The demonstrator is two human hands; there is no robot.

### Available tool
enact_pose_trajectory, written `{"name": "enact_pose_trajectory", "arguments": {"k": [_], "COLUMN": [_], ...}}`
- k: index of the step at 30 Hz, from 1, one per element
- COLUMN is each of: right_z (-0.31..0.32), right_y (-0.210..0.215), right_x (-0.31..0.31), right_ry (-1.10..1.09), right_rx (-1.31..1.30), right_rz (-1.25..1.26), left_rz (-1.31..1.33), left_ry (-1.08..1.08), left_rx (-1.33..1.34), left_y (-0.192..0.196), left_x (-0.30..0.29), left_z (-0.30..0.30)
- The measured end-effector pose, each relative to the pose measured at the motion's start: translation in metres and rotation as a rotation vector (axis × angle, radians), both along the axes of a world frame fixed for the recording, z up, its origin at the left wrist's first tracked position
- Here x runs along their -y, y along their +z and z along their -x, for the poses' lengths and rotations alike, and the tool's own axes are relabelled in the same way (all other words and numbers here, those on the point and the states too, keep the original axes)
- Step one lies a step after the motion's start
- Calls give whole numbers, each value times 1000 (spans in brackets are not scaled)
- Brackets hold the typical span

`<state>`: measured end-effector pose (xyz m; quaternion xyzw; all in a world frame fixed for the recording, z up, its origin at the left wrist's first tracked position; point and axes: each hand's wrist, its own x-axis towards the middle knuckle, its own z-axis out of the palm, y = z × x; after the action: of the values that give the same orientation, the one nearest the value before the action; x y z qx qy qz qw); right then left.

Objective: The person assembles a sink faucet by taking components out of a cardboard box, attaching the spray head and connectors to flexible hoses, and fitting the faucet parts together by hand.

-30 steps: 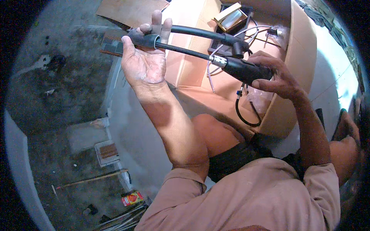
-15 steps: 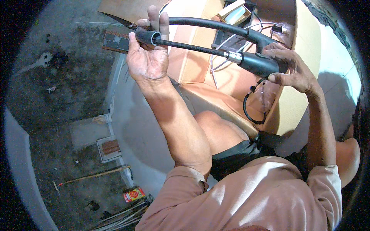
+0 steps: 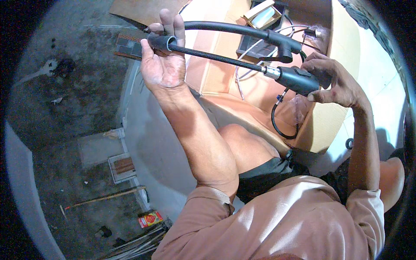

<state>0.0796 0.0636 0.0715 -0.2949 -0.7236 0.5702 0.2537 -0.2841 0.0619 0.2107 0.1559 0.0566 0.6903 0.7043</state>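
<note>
Black handpiece [image 3: 299, 80] now sits apart from the side fitting [image 3: 281, 47] on the curved tube [image 3: 229, 28]; 0.5 s ago the 2 overlapped in view. Effect: more hose [image 3: 216, 56] and the handpiece's neck show between the 2 hands. Right hand [image 3: 336, 82] closed, thumb and fingers around the handpiece's rear end. Left hand [image 3: 167, 71] palm up, thumb and fingers about the black collar [image 3: 160, 42], other fingers spread; can't tell how firm. Handpiece hangs above the cardboard box [image 3: 327, 123], right half. Right hand is near the box's right edge, so tight there; more swing room past its left edge, I'd judge.
</note>
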Motion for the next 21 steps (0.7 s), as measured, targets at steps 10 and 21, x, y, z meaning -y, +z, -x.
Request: {"name": "enact_pose_trajectory", "arguments": {"k": [10,21], "right_z": [4,35], "right_y": [-9,3], "right_x": [1,12], "right_ry": [-77,-104], "right_rx": [-197,-358], "right_rz": [28,-27], "left_rz": [-36,-75], "left_ry": [6,106], "left_rx": [-117,-315], "left_y": [-1,-6], "left_x": [-1,3], "left_z": [-12,-43]}}
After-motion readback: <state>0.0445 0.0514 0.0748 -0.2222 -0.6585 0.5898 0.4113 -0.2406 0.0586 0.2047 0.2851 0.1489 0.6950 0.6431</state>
